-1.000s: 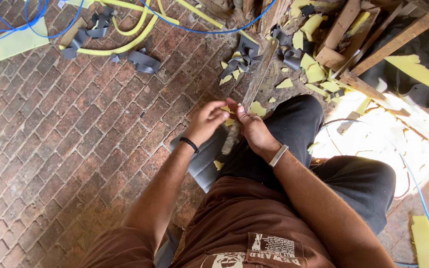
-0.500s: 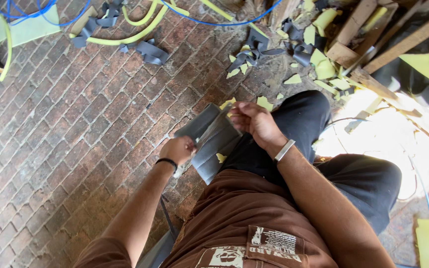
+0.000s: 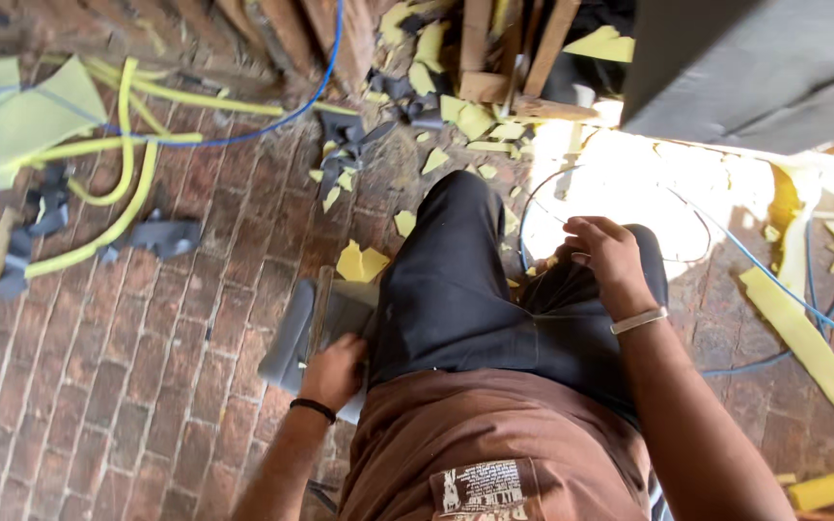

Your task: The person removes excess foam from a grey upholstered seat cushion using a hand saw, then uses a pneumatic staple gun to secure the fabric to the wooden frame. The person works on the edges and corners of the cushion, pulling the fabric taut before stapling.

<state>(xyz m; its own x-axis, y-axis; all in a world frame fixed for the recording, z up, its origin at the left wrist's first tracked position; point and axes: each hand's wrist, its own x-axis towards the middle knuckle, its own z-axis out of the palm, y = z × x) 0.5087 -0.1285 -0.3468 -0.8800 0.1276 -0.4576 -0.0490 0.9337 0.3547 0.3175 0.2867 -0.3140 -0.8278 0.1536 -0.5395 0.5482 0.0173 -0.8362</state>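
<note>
1. The brick floor (image 3: 118, 386) takes up the whole left side, spreading out well beyond the fingers of the left hand.
2. A large grey block (image 3: 755, 68) fills the upper right corner, well above the fingers of the right hand.
3. The person's dark trouser leg (image 3: 456, 280) runs up the middle, lying between the two hands.
4. The brown shirt (image 3: 465, 434) covers the lower middle, just below and beside the left hand's fingers.
5. A grey foam pad (image 3: 291, 338) with a wooden strip along it lies on the bricks under the leg; the left hand's fingers press on its near end.
6. Long yellow foam strips (image 3: 118, 164) curl on the floor far up and left of the left fingers; another yellow strip (image 3: 803, 338) lies to the right of the right hand.
7. A blue cord (image 3: 272, 125) trails across the top, and a second blue cord (image 3: 784, 289) passes just right of the right wrist.
8. The left hand (image 3: 332, 371) rests on the pad, fingers curled down; it cannot be told whether they grip it.
9. The right hand (image 3: 610, 256) sits by the knee, fingers bent inward around something small that cannot be made out.
10. Small yellow scraps (image 3: 364, 262) lie just above the pad, ahead of the left fingers.
</note>
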